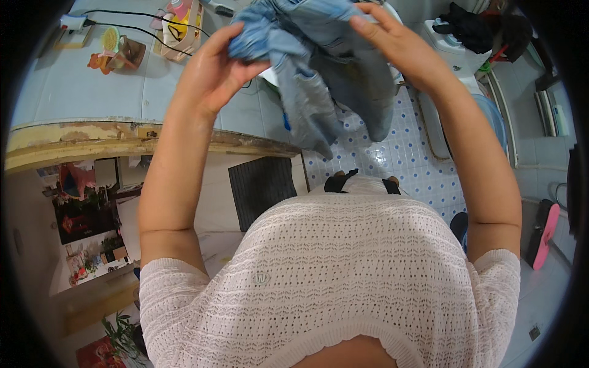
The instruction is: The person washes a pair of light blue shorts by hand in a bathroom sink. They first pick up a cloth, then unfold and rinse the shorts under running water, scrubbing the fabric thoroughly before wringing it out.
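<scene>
A light-blue denim garment (313, 60), with two hanging parts that look like trouser legs, is held up at the top of the head view. Its gathered upper edge on the left is in my left hand (211, 76), whose fingers are partly behind the cloth. My right hand (391, 48) has hold of the garment's upper right side, thumb and fingers on the fabric. The lower ends dangle free above the tiled floor (379, 156). Behind the cloth, part of a white basin (270, 77) peeps out, mostly hidden.
On the left tiled wall are a holder (131, 53) with a green hairbrush (110, 39), a pink basket (186, 43) of toiletries and black cables (142, 32). A white toilet tank (460, 55) bears black cloth (464, 30). At right hangs a pink-backed brush (547, 234). A dark mat (262, 188) lies by the doorway.
</scene>
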The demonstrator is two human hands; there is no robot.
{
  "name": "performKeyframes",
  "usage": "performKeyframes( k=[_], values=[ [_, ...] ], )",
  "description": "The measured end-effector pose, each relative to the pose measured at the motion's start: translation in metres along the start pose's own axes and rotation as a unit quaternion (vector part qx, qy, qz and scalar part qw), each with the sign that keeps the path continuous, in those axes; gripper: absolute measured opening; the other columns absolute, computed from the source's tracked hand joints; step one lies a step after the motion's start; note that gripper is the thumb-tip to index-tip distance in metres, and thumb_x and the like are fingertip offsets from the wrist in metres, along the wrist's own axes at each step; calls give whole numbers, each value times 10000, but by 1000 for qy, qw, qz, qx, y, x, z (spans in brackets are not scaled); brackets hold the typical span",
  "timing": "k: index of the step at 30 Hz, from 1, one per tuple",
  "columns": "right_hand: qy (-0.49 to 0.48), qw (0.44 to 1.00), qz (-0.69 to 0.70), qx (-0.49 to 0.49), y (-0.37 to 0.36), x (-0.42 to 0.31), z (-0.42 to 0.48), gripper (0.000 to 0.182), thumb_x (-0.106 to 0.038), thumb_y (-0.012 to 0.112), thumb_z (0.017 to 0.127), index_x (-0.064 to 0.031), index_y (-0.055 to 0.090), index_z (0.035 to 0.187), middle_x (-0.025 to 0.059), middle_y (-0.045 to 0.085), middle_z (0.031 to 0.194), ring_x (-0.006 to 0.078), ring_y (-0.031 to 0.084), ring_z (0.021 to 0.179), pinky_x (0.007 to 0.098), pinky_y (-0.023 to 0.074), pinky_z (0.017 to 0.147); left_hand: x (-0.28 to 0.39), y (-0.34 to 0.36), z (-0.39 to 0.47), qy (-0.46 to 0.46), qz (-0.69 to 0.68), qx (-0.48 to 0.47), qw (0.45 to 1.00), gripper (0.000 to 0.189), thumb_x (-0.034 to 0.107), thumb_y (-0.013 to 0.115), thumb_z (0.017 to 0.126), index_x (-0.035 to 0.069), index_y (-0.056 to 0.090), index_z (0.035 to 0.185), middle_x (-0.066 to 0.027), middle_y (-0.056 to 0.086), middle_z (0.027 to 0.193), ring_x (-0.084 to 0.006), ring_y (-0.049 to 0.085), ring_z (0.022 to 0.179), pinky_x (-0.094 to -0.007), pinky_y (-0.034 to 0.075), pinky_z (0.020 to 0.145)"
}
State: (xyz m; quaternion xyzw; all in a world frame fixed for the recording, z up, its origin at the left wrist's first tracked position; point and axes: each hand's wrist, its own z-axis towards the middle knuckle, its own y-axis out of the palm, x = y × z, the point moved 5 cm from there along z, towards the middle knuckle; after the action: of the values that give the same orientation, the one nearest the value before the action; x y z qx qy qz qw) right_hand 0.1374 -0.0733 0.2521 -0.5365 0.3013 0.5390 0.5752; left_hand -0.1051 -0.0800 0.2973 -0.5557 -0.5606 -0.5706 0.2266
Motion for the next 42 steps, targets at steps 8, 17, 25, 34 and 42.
performKeyframes(
  k=[8, 17, 25, 34, 42],
  values=[
    [-55, 982, 179, -1, 31, -38, 7, 427, -316, 532, 869, -20, 459, 1168, 67, 574, 1019, 155, 521, 954, 296, 398, 855, 12, 53, 5, 187, -8, -112, 976, 402, 237, 424, 913, 10, 406, 1244, -147, 514, 1168, -244, 478, 1104, -381, 390, 930],
    [-159, 825, 536, -82, -19, -112, 40, 277, -172, 435, 882, 12, 521, 1071, 130, 605, 969, 235, 601, 855, 322, 492, 775, -104, 24, 41, 75, -122, -39, 989, 481, 359, 364, 931, 31, 390, 1282, -155, 457, 1272, -278, 472, 1144, -419, 354, 994],
    [133, 906, 393, 90, -121, 86, 38, 540, -401, 594, 821, -35, 456, 1194, 107, 554, 1132, 204, 521, 1039, 331, 406, 896, -135, 33, 6, -101, -171, -103, 975, 528, 406, 367, 919, 37, 381, 1297, -143, 447, 1290, -265, 466, 1151, -414, 345, 998],
    [413, 857, 298, -80, 30, 207, -119, 720, -574, 358, 870, 12, 389, 1288, 173, 420, 1301, 259, 402, 1194, 365, 313, 993, -142, 60, 29, -37, -413, -174, 893, 551, 421, 350, 897, 31, 381, 1285, -139, 449, 1283, -289, 425, 1182, -434, 310, 1015],
    [291, 748, 575, -161, 29, 145, -128, 766, -607, 339, 856, -49, 245, 1372, 103, 327, 1377, 205, 290, 1277, 374, 271, 1042, -65, 81, 65, 114, -375, -195, 899, 623, 497, 354, 863, 44, 379, 1290, -113, 399, 1334, -296, 363, 1234, -450, 247, 1051]
  ],
)
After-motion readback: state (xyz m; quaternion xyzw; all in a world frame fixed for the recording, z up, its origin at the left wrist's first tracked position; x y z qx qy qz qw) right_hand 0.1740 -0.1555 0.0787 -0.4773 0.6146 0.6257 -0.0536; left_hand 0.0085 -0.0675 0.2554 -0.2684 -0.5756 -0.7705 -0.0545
